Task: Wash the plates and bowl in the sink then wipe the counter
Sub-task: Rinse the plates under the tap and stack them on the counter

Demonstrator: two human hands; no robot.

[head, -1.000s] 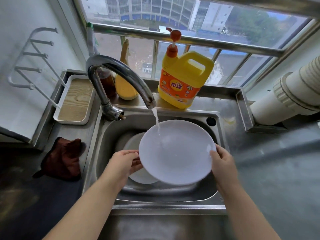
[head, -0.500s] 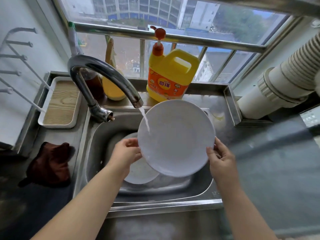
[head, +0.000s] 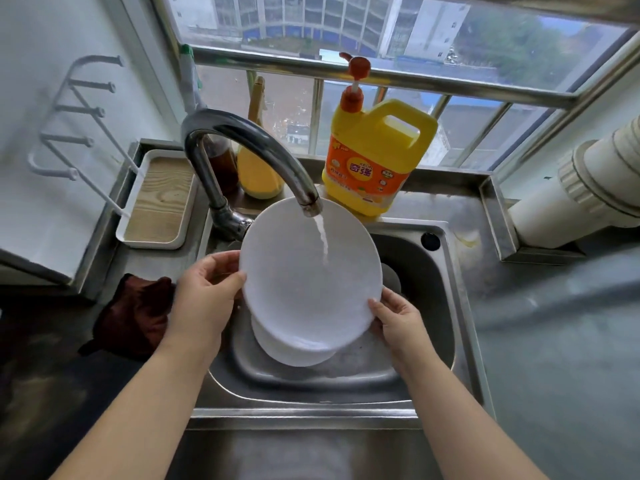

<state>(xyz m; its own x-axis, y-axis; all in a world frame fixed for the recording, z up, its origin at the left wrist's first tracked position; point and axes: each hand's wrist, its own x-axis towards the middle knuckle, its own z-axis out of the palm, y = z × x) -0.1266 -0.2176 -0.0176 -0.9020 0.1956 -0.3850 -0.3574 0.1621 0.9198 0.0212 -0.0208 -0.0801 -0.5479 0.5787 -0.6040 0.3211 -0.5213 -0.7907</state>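
- Left hand (head: 204, 299) gripping the white plate (head: 310, 271) at its 9 o'clock rim, thumb on the face, fingers curled behind; right hand (head: 398, 322) pinching the rim at 4 o'clock, fingertips hidden behind the plate.
- Plate tilted up over the sink (head: 433, 306), face toward the camera; thin water stream (head: 322, 239) landing on its upper half from the faucet (head: 242, 150) spout at 12 o'clock.
- Second white dish (head: 294, 353) lying in the basin beneath, at 6 o'clock of the held plate; mostly covered, so plate or bowl cannot be told.
- Drain partly hidden behind the plate's 3 o'clock edge; overflow hole at 2 o'clock on the basin wall.
- Dark red cloth (head: 135, 313) bunched on the counter at 9 o'clock, partly behind the left wrist.
- White tray with wooden insert (head: 159, 199) at 10 o'clock; white wall rack (head: 69, 116) beyond it.
- Yellow detergent jug (head: 377, 157) with orange pump at 1 o'clock, base just behind the plate's rim; label reading "KEON" and "奇强", smaller print illegible.
- Amber bottles (head: 258, 168) at 11 o'clock, partly masked by the faucet; contents unclear.
- White ribbed pipe (head: 588, 188) at 3 o'clock, cut off by the frame edge.
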